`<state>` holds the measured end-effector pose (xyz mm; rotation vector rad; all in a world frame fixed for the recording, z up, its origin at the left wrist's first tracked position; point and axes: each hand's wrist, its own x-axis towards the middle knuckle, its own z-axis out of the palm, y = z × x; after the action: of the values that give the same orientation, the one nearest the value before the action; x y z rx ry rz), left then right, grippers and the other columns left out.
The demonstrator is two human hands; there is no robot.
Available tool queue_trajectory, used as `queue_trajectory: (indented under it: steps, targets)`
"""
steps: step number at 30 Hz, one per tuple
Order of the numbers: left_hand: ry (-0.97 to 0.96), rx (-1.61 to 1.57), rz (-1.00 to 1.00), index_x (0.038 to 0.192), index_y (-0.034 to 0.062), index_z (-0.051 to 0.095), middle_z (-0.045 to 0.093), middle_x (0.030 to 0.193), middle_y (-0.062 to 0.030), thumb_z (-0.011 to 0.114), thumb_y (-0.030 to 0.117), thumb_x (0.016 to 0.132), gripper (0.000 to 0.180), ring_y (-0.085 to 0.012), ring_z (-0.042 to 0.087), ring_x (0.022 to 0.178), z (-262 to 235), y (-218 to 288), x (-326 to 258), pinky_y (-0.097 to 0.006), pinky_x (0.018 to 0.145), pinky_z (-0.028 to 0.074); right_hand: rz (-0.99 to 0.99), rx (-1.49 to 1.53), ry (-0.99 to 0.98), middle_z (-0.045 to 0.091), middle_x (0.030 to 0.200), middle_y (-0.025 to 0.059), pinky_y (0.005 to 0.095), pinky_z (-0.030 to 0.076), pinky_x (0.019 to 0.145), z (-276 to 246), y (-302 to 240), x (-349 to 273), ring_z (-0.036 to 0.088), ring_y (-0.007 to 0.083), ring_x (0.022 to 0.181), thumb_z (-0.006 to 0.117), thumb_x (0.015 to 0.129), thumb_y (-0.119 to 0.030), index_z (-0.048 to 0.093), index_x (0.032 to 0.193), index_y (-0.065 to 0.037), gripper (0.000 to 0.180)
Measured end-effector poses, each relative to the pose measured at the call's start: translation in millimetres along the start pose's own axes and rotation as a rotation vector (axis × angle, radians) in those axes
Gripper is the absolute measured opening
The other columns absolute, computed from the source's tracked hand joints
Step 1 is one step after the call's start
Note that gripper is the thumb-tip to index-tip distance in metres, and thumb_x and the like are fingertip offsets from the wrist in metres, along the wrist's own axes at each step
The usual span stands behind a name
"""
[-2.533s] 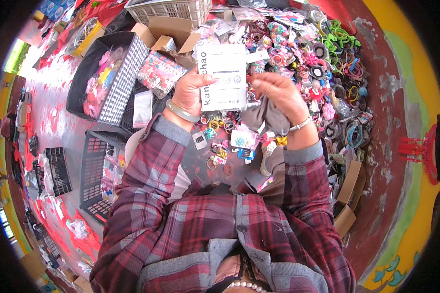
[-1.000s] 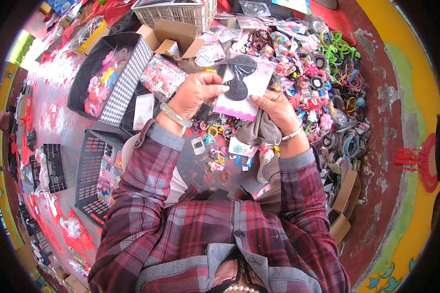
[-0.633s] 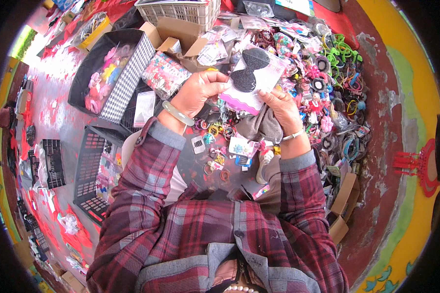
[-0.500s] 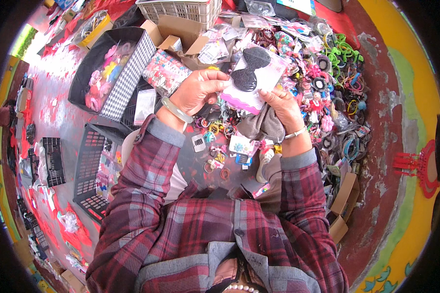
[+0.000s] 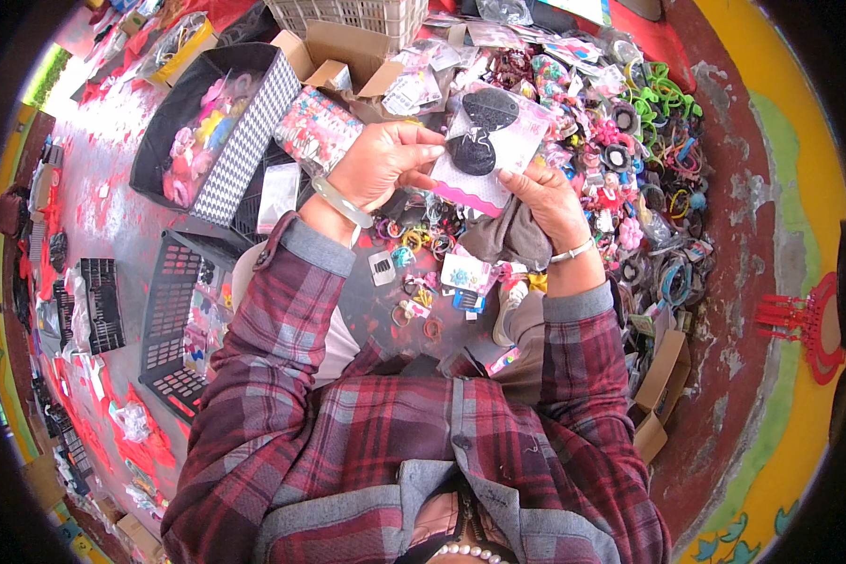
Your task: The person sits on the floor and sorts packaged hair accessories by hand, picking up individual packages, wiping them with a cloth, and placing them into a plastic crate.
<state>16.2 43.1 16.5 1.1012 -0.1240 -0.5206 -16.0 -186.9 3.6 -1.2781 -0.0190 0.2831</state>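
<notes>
Both my hands hold up a white and pink card (image 5: 515, 137) in front of me. A black, bow-shaped, glittery hair piece (image 5: 476, 156) lies on the card's face. At the card's left edge, my left hand (image 5: 383, 167) pinches with thumb and fingers beside the hair piece. My right hand (image 5: 550, 202) grips the lower right edge, thumb on the front. A grey-brown cloth (image 5: 509, 235) hangs beneath the card, against my right hand; whether the fingers also hold it is hidden. Below lie a small white card with black pins (image 5: 382, 268) and a flowered card (image 5: 466, 273).
Hair ties and trinkets (image 5: 620, 169) pile up at the right. To the left stand a black houndstooth bin (image 5: 254, 136) with colourful scrunchies and a black plastic basket (image 5: 171, 310). A cardboard box (image 5: 348, 42) and a pale crate (image 5: 348, 14) sit at the far side.
The card stays in both hands, shifted very slightly left. A pale glint now shows on the black hair piece. My hands have hardly moved.
</notes>
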Motion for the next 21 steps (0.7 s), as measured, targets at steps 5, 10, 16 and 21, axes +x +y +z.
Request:
queue_trajectory:
  steps: [5,10,16,21]
  targets:
    - [0.012,0.121,0.012,0.097,-0.0035,0.057,0.060,0.076,-0.0068,0.059,0.008,0.082,0.019,-0.0127,0.060,0.060,2,-2,0,-0.021,0.052,0.053,-0.020,-0.042,-0.036,0.064,0.088,0.0029,0.0223,0.045,0.070,3,-2,-2,0.056,0.0079,0.078,0.063,0.082,-0.010,0.065,0.096,0.000,0.018]
    - [-0.007,0.141,-0.014,0.099,-0.0024,0.057,0.060,0.080,-0.0060,0.060,0.008,0.081,0.021,-0.0118,0.060,0.063,-4,-5,2,-0.021,0.052,0.053,0.038,-0.119,-0.018,0.064,0.087,0.0031,0.0224,0.046,0.068,-1,-1,0,0.057,0.0079,0.075,0.062,0.082,-0.012,0.064,0.097,0.001,0.019]
    - [-0.059,0.035,-0.065,0.099,-0.0011,0.057,0.061,0.084,-0.0059,0.057,0.010,0.084,0.019,-0.0074,0.058,0.064,2,8,-1,-0.017,0.048,0.048,0.072,-0.084,-0.071,0.064,0.084,0.0031,0.0225,0.046,0.065,0,-4,-3,0.056,0.0076,0.071,0.063,0.082,-0.013,0.065,0.093,0.002,0.019]
    - [-0.068,0.021,0.001,0.100,-0.0004,0.057,0.061,0.084,-0.0050,0.055,0.012,0.086,0.019,-0.0037,0.052,0.056,-13,-1,4,-0.016,0.040,0.038,0.135,-0.168,-0.209,0.065,0.083,0.0043,0.0230,0.046,0.065,-2,-2,-5,0.057,0.0084,0.072,0.062,0.083,-0.013,0.065,0.091,0.003,0.018]
